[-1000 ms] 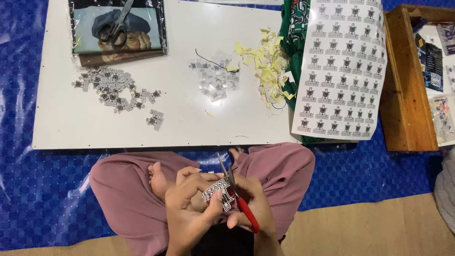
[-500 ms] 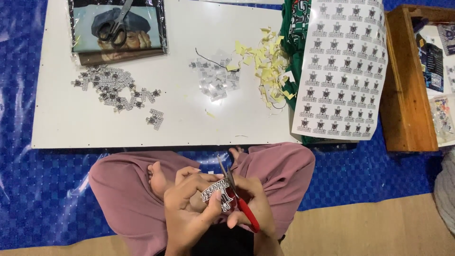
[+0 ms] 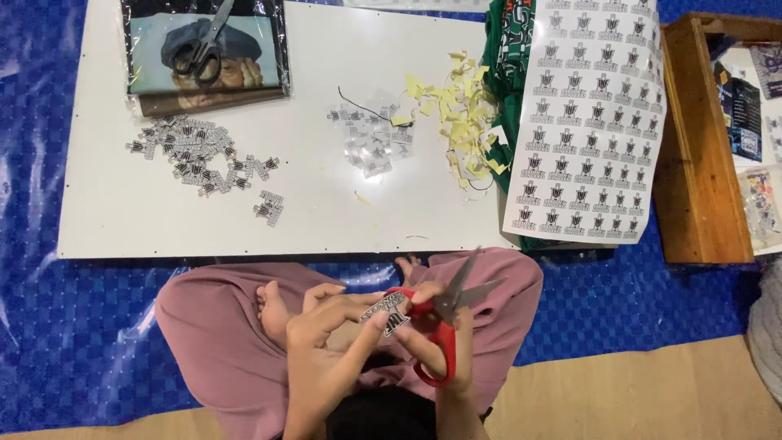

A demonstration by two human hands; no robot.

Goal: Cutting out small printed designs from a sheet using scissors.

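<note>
A small printed sticker (image 3: 389,314) is pinched in the left hand (image 3: 326,342) over the lap, while red scissors (image 3: 440,326) are gripped in the right hand (image 3: 444,346), blades parted. Trimming appears underway; the blades must next be closed along the sticker's outline.

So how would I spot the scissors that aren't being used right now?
Find the white board on the blue floor mat. At its far left corner lies a plastic-wrapped picture, and the grey scissors rest on it. They are all grey; the red-handled scissors are in the right hand.
</note>
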